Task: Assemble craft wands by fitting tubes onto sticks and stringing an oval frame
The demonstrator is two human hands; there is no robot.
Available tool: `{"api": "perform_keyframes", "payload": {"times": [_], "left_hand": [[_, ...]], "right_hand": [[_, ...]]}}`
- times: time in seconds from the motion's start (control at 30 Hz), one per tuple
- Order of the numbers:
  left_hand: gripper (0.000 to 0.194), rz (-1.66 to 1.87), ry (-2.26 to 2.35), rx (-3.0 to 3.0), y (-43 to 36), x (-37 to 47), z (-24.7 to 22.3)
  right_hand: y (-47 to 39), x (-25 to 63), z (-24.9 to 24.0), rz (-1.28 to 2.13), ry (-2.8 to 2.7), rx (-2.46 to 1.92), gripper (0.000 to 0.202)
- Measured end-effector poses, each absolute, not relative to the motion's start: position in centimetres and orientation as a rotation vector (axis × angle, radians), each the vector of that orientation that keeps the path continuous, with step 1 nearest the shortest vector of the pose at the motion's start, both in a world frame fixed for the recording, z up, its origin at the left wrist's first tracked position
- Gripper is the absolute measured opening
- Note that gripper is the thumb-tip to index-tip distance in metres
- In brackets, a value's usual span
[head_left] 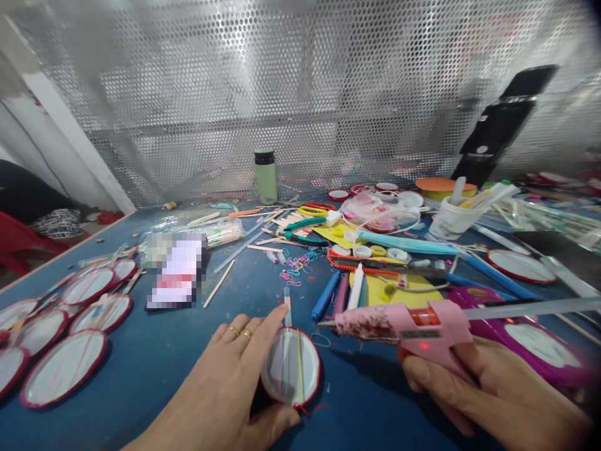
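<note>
1. While red-rimmed discs [66,369] cluster at far left, a phone [176,269] lies beside them, its screen pixelated and unreadable.
2. Thumb and forefinger of the left hand [235,363] pinch the yellow-striped disc [293,369] on the blue table [154,357], a stick [287,299] jutting past its far rim.
3. Nozzle leftward, the pink glue gun [394,329] bears a dark label [420,335], too small to read.
4. The right hand [498,388] wraps tightly around its handle.
</note>
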State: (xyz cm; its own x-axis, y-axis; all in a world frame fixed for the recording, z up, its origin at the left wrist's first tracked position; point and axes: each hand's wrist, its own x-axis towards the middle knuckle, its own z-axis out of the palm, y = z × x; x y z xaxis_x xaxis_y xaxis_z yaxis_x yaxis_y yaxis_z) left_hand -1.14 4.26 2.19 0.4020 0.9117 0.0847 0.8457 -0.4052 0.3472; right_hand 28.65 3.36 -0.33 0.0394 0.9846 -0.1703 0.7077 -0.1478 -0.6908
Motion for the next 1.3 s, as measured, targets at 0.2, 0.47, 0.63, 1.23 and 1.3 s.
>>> {"api": "perform_keyframes", "payload": {"times": [0.2,0.47,0.63,1.23,1.3], "left_hand": [[0.08,0.421,1.51,2.478,4.3,-1.3,2.1],[0.08,0.362,1.534,2.414,4.2,-1.0,2.7],[0.079,0.314,1.556,2.396,4.3,-0.9,2.9],[0.078,0.393,1.516,2.505,4.3,-1.2,2.2],[0.078,0.398,1.514,2.512,4.3,-1.2,2.2]], "right_hand": [[3.3,28.3,0.2,0.923,-1.704,-1.892,0.061],[3.2,28.0,0.5,0.93,-1.676,-1.876,0.061],[3.0,27.4,1.3,0.913,-1.659,-1.904,0.062],[3.3,28.1,0.4,0.89,-1.705,-1.857,0.059],[3.3,28.3,0.2,0.897,-1.708,-1.859,0.059]]}}
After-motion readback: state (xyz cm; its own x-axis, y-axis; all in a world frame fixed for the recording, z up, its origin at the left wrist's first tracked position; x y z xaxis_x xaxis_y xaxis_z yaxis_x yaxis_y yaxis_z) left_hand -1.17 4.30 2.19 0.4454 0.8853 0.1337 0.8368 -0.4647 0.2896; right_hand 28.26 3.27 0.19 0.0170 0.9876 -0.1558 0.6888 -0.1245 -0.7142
